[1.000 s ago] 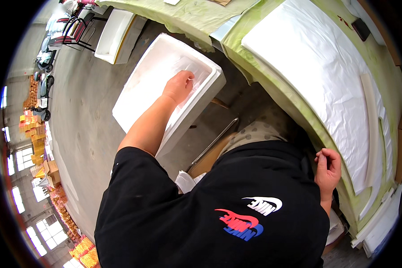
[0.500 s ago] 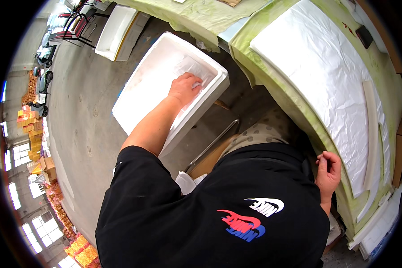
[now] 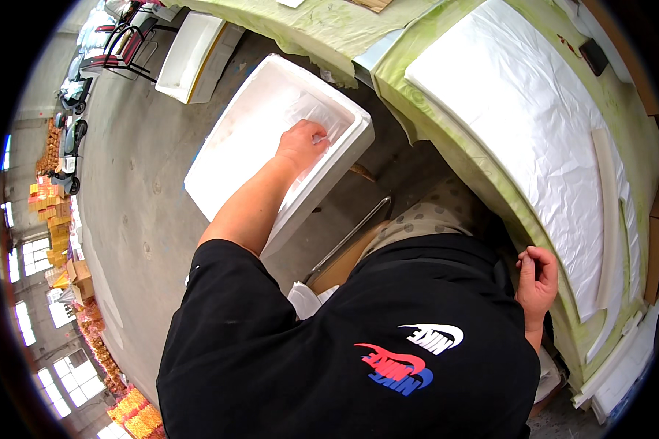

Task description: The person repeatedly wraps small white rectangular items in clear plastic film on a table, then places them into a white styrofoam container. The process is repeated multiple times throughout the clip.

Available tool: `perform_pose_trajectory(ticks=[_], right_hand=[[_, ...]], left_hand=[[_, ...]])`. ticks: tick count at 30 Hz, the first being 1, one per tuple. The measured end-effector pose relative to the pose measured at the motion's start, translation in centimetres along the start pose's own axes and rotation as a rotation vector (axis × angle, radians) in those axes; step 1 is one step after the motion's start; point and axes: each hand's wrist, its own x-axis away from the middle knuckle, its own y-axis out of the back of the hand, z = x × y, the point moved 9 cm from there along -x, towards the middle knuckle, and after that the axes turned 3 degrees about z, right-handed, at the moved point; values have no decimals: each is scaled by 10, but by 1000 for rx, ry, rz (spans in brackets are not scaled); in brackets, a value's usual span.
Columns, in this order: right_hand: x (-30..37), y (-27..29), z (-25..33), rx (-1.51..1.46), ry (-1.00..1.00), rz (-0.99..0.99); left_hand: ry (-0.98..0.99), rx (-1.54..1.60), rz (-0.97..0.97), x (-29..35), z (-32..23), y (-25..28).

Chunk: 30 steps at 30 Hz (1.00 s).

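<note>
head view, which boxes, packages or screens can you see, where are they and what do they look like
Foam box: on the floor, white, rectangular, open; left hand inside it.
Second foam box: floor, farther left, white, open.
Cardboard cartons: far left, brown.
Dark flat device: on the green table, upper right; screen not clear.

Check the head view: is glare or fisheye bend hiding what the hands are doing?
Head view: even daylight, sharp focus; the white foam box looks washed out around the left hand; table edge bends with the fisheye; right hand clear; black rim vignette.

Two foam boxes [image 3: 234, 146] [image 3: 190, 55], two hands [image 3: 300, 143] [image 3: 538, 282]
</note>
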Motion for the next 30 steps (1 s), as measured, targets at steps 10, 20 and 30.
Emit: perform_pose_trajectory(ticks=[10,20,30], right_hand=[[0,1,-1,-4,-1,9],[-4,17,25,190,140,-150],[24,225,28,1253,-133,-556]], left_hand=[[-81,-30,-24,3,1,-2],[-76,290,7,-18,47,-23],[-322,898,-550,-19,-30,114]])
